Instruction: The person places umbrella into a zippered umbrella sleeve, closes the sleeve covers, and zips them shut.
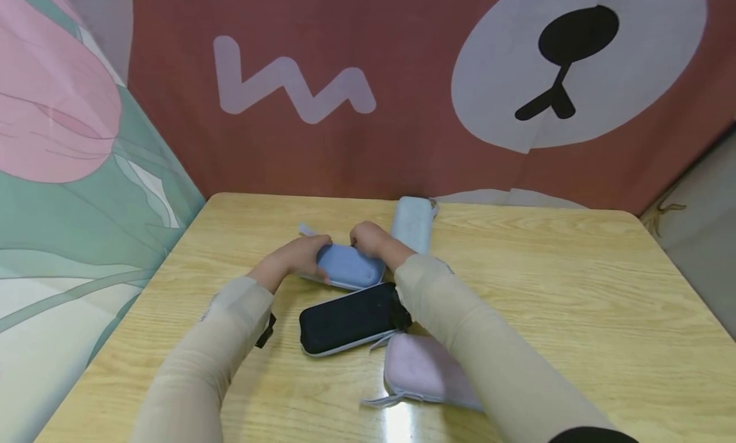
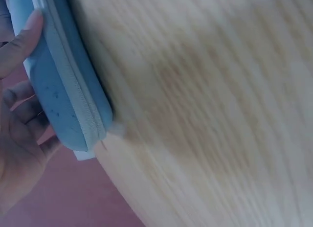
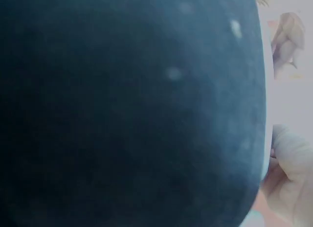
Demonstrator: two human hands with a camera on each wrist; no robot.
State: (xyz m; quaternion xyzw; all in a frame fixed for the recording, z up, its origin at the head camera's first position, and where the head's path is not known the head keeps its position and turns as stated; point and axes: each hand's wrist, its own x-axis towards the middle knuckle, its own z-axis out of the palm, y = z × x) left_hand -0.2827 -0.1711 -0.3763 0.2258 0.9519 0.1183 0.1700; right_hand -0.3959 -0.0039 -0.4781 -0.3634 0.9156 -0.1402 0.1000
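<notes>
Both hands clasped round blue case (image 1: 349,266) from head view: left hand (image 1: 296,256) curled on its left end, right hand (image 1: 370,238) on far right end, mid-counter (image 1: 575,289). Black case (image 1: 351,317) just beside, nearer; pink case (image 1: 425,369) under right sleeve; pale case (image 1: 411,222) behind. From left wrist: fingers (image 2: 22,41) wrapped along blue case (image 2: 63,90), zipper edge toward wood. From right wrist: view almost filled by black case (image 3: 132,109); grip not discernible there. Likely risk: right forearm dragging black case, being so close.
</notes>
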